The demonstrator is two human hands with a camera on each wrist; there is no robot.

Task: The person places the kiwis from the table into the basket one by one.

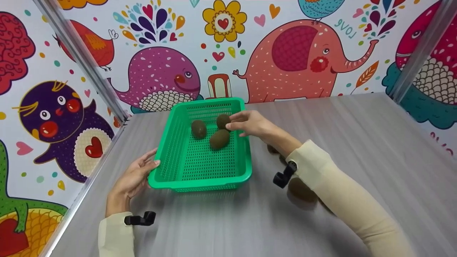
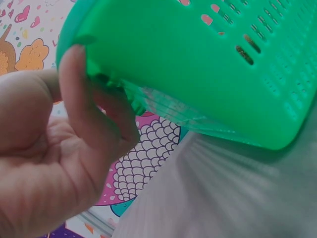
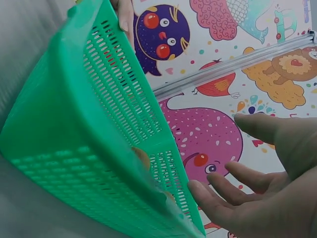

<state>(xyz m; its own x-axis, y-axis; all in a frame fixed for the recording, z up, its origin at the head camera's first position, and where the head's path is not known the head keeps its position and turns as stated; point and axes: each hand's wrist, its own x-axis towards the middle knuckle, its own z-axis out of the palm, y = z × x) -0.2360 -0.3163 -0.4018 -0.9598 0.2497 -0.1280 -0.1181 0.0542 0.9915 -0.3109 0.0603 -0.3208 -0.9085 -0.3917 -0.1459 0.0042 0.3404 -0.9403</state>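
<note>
A green plastic basket [image 1: 203,184] with slotted sides holds three brown kiwis, one kiwi [image 1: 199,129] to the left, another kiwi [image 1: 219,139] in front and a third kiwi [image 1: 223,121] behind. My left hand [image 1: 132,176] grips the basket's left rim near the front corner, thumb on top; in the left wrist view the other fingers curl beneath the rim. Over the right side of the basket, my right hand [image 1: 251,123] has its fingertips overlapping the third kiwi in the head view. The right wrist view shows that hand [image 3: 257,183] with fingers spread, nothing between them.
More kiwis lie on the grey table right of the basket: a large-looking kiwi [image 1: 301,192] partly behind my right sleeve, and a smaller-looking kiwi [image 1: 272,149] under the forearm. Printed walls [image 1: 221,53] with metal corner posts [image 1: 85,60] border the table.
</note>
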